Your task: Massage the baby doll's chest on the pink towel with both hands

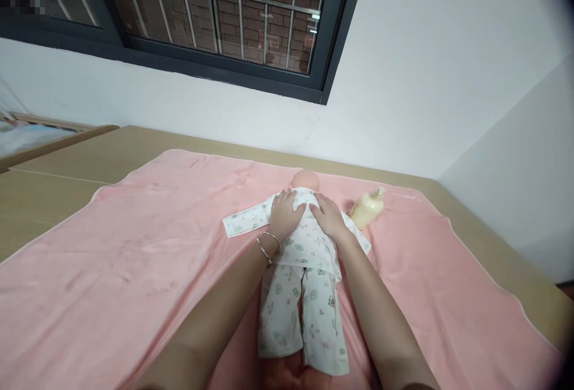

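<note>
A baby doll lies stretched out on a pink blanket, its head toward the wall. It wears a white patterned top and matching trousers; its feet show at the bottom edge. My left hand rests flat on the upper left of the doll's torso, fingers extended, a bracelet round the wrist. On the upper right of the torso my right hand lies with fingers spread. Both thumbs point inward, apart from each other. Neither hand grasps anything.
A pale yellow pump bottle stands tilted in view to the doll's right. The pink blanket covers much of a wooden surface. Behind are a white wall and a dark-framed barred window.
</note>
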`<state>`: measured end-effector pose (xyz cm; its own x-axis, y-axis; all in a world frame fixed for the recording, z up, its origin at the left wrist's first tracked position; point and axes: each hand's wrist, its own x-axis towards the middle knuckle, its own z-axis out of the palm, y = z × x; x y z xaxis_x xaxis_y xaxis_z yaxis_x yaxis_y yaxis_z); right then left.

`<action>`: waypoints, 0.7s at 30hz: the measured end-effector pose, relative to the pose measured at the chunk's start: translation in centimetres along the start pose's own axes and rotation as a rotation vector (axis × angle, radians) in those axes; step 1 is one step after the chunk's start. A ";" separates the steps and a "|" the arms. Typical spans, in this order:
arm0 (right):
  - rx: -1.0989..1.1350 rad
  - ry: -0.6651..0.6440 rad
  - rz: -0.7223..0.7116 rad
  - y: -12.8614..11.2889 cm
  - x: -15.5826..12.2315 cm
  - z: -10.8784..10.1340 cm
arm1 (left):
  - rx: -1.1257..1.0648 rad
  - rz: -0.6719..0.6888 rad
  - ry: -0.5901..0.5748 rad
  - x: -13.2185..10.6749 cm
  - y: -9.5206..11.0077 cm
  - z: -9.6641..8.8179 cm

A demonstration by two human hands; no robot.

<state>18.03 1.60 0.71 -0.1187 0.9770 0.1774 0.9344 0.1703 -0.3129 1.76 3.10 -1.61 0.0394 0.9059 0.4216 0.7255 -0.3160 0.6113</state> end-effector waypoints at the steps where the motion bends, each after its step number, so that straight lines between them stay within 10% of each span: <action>1: 0.001 -0.001 -0.001 0.1 0.1 0.1 | -0.009 0.009 -0.016 0.1 -0.1 0.0; 11: -0.185 0.035 0.201 -4.5 -2.3 -0.8 | 0.070 -0.035 0.088 -1.6 1.2 -0.5; 21: -0.128 0.014 0.189 -2.8 -1.0 -0.3 | 0.098 0.104 -0.024 -0.5 -0.3 0.0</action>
<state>15.59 0.15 1.67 0.0663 0.9879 0.1402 0.9746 -0.0340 -0.2213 1.51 2.72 -2.06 0.1335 0.8767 0.4622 0.7802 -0.3805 0.4965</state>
